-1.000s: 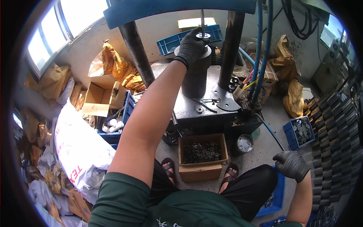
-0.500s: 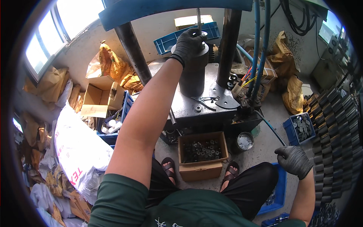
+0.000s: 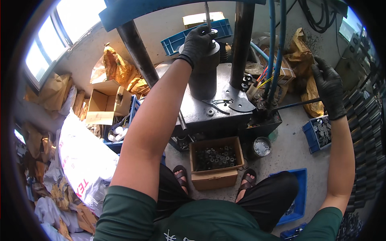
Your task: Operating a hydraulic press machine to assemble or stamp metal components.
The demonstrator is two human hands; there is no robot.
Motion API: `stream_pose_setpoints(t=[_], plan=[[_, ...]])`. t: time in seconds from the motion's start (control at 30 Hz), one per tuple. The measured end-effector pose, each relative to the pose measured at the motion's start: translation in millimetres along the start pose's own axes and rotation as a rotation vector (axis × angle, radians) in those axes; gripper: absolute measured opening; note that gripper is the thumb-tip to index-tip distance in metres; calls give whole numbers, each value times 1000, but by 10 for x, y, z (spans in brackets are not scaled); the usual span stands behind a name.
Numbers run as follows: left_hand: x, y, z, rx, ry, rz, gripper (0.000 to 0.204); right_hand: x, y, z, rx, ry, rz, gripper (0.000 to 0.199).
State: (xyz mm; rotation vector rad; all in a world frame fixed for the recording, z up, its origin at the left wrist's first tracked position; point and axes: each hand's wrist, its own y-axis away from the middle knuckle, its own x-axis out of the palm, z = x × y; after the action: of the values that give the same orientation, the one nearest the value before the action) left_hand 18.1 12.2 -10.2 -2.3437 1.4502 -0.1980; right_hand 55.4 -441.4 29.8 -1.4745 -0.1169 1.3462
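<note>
Gloved in dark grey, my left hand (image 3: 196, 45) is closed at the top of a thick dark metal cylinder (image 3: 203, 80). Its fingers pinch a small round metal part (image 3: 213, 32), partly covered by the glove, beside a thin upright rod (image 3: 207, 16). The cylinder stands on the steel bed of a press (image 3: 189, 105). Out at the right, my right hand (image 3: 330, 90), also gloved, has its fingers stretched upward. A long lever (image 3: 297, 104) runs from the press's side to the heel of this hand and touches it.
A cardboard box (image 3: 215, 178) of small metal parts sits between my feet, with a metal can (image 3: 261, 148) beside it. Blue bins (image 3: 317, 134) lie at the right. A curved plate (image 3: 242, 105) and a ring (image 3: 210, 112) rest on the bed. A white sack (image 3: 82, 156) leans at left.
My right hand has risen with the lever's end, from low beside my knee to level with the press bed, and its fingers have straightened. The left hand stays at the cylinder's top.
</note>
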Motion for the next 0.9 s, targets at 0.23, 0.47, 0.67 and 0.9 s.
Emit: stream_pose_setpoints(t=[0.23,0.47,0.67,0.9], plan=[[1,25,-11,-8,91,21,26,-563,1149,418,107,8,895,38],[-10,58,-40,-45,198,58,28,-495,1871,522,126,102,1171,32],[7,70,-78,-35,110,52,27,-533,1629,552,188,-38,878,31],[6,63,-77,-23,73,19,29,-564,1645,566,199,-38,858,32]])
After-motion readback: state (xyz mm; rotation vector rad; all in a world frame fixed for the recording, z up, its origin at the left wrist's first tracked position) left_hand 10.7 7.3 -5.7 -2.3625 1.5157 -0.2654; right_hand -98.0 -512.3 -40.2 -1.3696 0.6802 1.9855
